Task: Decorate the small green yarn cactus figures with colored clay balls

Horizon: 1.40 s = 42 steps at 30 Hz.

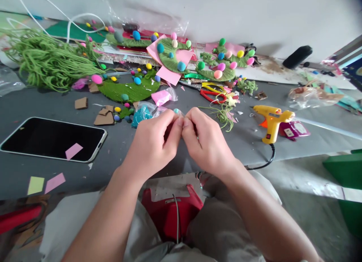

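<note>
My left hand and my right hand meet in front of me, fingertips pinched together over the grey table's near edge. Between the thumbs is something small, partly hidden; a bit of clear plastic with a small teal ball shows just above the fingertips. Both hands are closed in a pinch. Close behind them lie a teal plastic packet and a pink packet.
A black phone lies at left with paper scraps on and near it. A yellow glue gun lies at right, its cord trailing off the edge. Green yarn, green felt pieces with coloured balls, red-yellow scissors and cardboard scraps fill the back. A red stool is between my knees.
</note>
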Motion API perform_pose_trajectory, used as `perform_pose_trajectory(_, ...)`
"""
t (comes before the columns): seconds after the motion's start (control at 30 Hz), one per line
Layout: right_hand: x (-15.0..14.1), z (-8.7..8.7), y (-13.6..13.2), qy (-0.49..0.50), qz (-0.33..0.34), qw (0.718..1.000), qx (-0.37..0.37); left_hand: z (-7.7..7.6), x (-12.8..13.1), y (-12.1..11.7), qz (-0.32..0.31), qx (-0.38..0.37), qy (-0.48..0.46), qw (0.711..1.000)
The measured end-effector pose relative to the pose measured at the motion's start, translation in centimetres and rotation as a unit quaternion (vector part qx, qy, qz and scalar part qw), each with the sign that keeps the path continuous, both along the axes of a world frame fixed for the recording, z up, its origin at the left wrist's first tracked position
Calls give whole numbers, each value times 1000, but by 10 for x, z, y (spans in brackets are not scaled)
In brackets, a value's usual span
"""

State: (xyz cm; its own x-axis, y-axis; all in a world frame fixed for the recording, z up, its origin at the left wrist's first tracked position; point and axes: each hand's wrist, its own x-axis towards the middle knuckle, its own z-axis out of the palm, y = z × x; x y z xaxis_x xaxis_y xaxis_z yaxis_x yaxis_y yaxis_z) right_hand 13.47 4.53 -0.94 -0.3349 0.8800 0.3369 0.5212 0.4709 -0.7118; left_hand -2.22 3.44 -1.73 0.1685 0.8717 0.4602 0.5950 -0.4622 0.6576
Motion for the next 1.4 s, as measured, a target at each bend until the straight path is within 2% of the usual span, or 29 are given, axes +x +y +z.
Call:
perform_pose_trajectory(0.37,-4,1,-3,11,-10,1000,23,0,-3,1,-19,8,-10,1000)
perform_pose_trajectory(0.5,2,3,2,18,-55,997,49,2,-4,-3,-21,14,-1,1000)
perform_pose_trajectory(0.57,7,6,4,16,-70,996,53,3,-5,-5,-13,3,6,1000)
perform_pose_trajectory(0.63,10,9,5,2,-58,997,49,3,-6,-7,11,-3,4,1000)
perform_pose_trajectory(0.7,13,11,5,-9,-38,998,51,3,-6,-8,32,-4,-10,999)
perform_pose_trajectory(0.8,16,12,4,0,-27,999,43,2,-8,-8,32,1,-89,996)
perform_pose_trajectory(0.87,19,14,3,28,-27,999,18,1,-10,-6,26,35,-120,992)
perform_pose_trajectory(0.97,23,17,3,81,-15,996,-35,-1,-16,0,-10,91,-44,995)
perform_pose_trajectory(1.1,26,18,5,116,-5,990,-77,-6,-18,5,-44,76,10,996)
perform_pose_trajectory(1.27,30,12,9,143,-25,988,-51,-8,-15,2,-21,58,10,998)
perform_pose_trajectory(1.4,34,9,12,123,34,991,-29,-8,-15,1,-33,49,10,998)
